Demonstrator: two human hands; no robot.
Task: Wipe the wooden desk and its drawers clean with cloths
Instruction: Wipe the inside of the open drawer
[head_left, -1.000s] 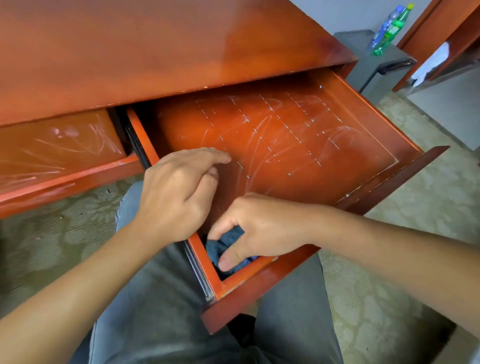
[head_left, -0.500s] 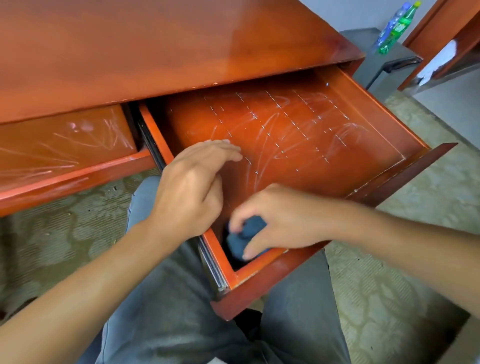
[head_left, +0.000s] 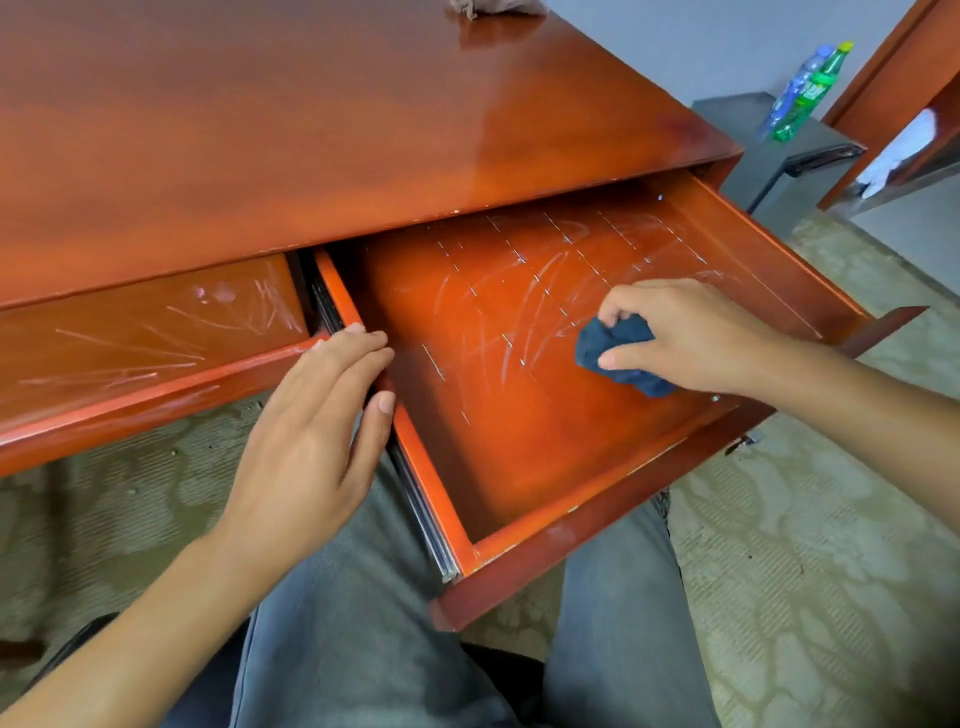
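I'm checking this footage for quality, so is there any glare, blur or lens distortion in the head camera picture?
Head view: soft glare on the glossy red-brown wooden desk top; wide-angle bending of its front edge; the hands, the crumpled dark blue cloth and the open scratched drawer look sharp; the far green and blue plastic bottles look softer.

Two plastic bottles (head_left: 802, 91) (one green) on a grey cabinet (head_left: 779, 150), patterned carpet (head_left: 810, 571) below
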